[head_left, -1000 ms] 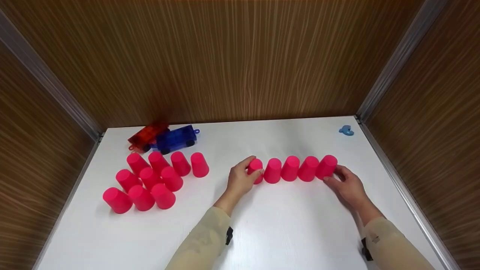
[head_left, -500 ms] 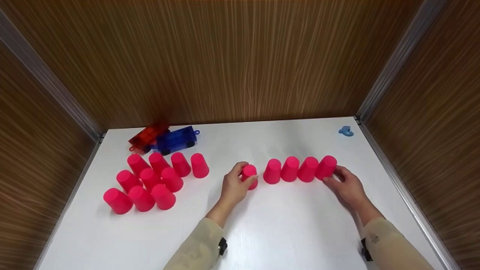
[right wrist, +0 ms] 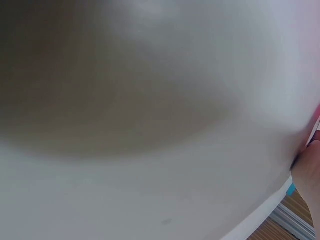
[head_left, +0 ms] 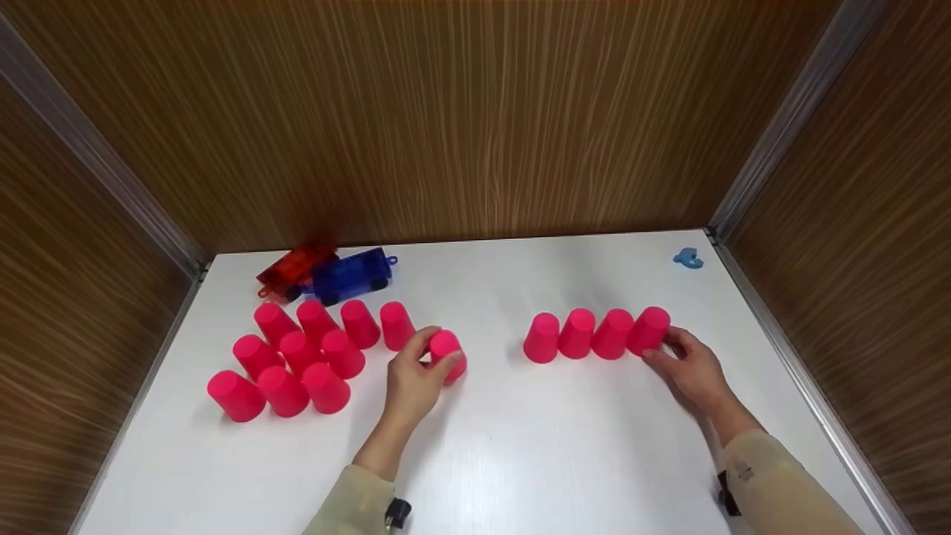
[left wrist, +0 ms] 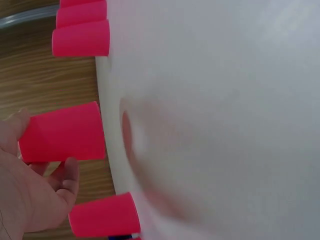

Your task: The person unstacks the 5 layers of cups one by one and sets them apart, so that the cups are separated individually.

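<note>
My left hand (head_left: 410, 385) pinches an upside-down pink cup (head_left: 447, 355) between thumb and fingers, right of the cup group. In the left wrist view this held cup (left wrist: 65, 132) hangs just above the table, its reflection below it. Toward the right, several upside-down pink cups (head_left: 578, 334) stand side by side in a row. My right hand (head_left: 695, 369) holds the row's rightmost cup (head_left: 648, 331) low on its right side, thumb in front and fingers behind. Only a bit of that hand (right wrist: 309, 172) enters the right wrist view, at its right edge.
On the left, several more upside-down pink cups (head_left: 301, 351) stand in three rows. Behind them lie a red toy wagon (head_left: 297, 267) and a blue toy wagon (head_left: 351, 276). A small light-blue toy (head_left: 689, 258) sits at the far right corner. Wood-grain panels (head_left: 475, 119) enclose the white table (head_left: 520, 461).
My left hand has taken the leftmost cup away from the right-hand row and carried it left, close to the cup group. The right hand has stayed at the row's right end.
</note>
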The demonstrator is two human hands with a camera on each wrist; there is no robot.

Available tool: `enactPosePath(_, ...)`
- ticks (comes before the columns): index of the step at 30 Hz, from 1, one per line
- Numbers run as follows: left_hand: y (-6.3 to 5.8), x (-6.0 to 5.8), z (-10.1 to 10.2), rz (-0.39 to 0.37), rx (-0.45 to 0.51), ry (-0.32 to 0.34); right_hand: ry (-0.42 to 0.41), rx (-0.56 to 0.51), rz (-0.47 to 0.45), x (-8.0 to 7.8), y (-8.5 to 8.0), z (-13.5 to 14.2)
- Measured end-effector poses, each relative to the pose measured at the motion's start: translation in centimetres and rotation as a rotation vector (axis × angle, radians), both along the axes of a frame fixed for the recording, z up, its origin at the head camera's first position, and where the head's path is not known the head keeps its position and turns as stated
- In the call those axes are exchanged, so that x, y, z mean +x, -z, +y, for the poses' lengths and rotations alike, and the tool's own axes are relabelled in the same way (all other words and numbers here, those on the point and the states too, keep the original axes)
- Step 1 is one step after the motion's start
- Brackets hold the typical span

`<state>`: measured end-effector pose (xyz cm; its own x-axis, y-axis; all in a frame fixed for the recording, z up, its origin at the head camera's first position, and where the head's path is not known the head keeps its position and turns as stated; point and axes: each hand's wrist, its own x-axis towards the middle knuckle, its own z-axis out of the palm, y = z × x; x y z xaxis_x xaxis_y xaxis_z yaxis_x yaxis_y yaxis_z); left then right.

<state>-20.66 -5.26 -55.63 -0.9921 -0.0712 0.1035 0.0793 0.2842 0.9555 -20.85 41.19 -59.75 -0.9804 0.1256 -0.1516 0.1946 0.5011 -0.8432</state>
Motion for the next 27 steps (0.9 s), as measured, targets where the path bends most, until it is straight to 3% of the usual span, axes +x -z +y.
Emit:
enactPosePath(12,-0.2,1.4,-4.4,-0.032,0.023,-0.087,-0.003,-0.014,-0.008,-0.1,0.1,0.0)
enactPosePath(19,0.1,1.5,-5.7,-0.083,0.018,-0.124,-0.007,-0.014,-0.006,0.0,0.1,0.1)
enactPosePath(27,0.4,1.3,-6.3,-0.081,0.016,-0.158,-0.003,0.0,-0.01,0.0,0.0,0.1)
